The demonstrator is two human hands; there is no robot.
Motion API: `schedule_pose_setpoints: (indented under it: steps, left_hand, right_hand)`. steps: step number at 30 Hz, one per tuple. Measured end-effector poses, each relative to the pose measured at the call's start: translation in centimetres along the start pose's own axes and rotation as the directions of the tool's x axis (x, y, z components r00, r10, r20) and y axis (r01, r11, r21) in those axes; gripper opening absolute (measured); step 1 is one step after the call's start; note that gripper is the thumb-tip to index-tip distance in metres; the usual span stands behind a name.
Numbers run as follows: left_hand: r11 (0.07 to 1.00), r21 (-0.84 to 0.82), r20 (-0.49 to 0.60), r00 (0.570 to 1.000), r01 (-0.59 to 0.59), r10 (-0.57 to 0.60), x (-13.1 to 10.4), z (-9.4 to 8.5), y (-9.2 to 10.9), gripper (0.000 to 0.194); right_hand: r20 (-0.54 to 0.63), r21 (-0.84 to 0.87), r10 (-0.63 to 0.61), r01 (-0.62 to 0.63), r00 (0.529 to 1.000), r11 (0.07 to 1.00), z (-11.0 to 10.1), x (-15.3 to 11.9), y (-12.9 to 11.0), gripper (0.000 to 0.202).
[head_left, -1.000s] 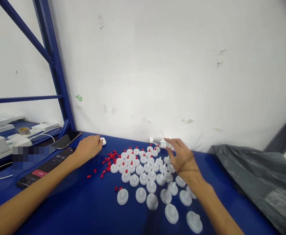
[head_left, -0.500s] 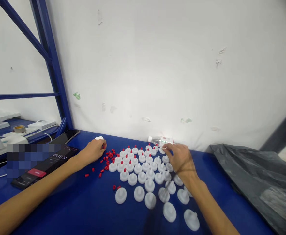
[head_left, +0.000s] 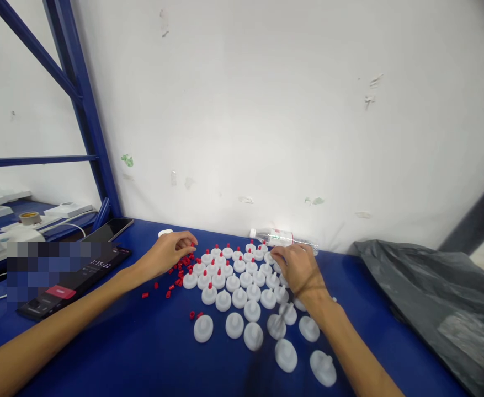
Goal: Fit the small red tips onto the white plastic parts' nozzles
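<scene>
My left hand [head_left: 171,249] is over the far side of the red cap pile [head_left: 179,270], its fingers pinched on a small red cap [head_left: 192,244]. My right hand [head_left: 297,264] reaches to the back right of the white lids, fingertips closed at the spout of one white lid [head_left: 269,257]; the fingers partly hide it. Many round white lids with upright spouts [head_left: 239,298] stand between my hands. Those at the left and back carry red caps on their spouts. The lids at the front and right have bare spouts.
A clear plastic bottle [head_left: 281,237] lies by the wall behind the lids. A phone showing a timer [head_left: 76,281] and another phone [head_left: 109,229] lie at left. A grey plastic bag [head_left: 415,286] covers the right side. A blue metal frame [head_left: 88,110] stands at left.
My left hand has moved right from beside the white object to over the red caps, now with one at its fingertips. My right hand has shifted slightly left and down at the lids.
</scene>
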State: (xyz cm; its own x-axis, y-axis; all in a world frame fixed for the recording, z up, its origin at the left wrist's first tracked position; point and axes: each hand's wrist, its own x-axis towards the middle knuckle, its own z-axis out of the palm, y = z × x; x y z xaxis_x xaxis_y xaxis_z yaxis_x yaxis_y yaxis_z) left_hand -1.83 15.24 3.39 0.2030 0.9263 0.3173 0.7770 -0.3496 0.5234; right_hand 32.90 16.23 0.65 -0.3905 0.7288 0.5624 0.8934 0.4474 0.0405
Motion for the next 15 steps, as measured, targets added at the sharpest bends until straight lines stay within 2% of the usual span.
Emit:
schedule_pose_setpoints:
  steps: [8,15]
  left_hand:
    - [0.997,-0.044,0.095,0.993,-0.066,0.07,-0.39,0.17,0.98,0.023]
    - [0.995,0.055,0.071,0.995,-0.078,0.074,-0.35,0.14,0.44,0.028]
  right_hand:
    - [0.024,-0.018,-0.004,0.004,1.0,1.0,0.22,-0.18,-0.01,0.03]
    - [0.01,-0.021,0.017,-0.017,1.0,1.0,0.69,-0.38,-0.25,0.029]
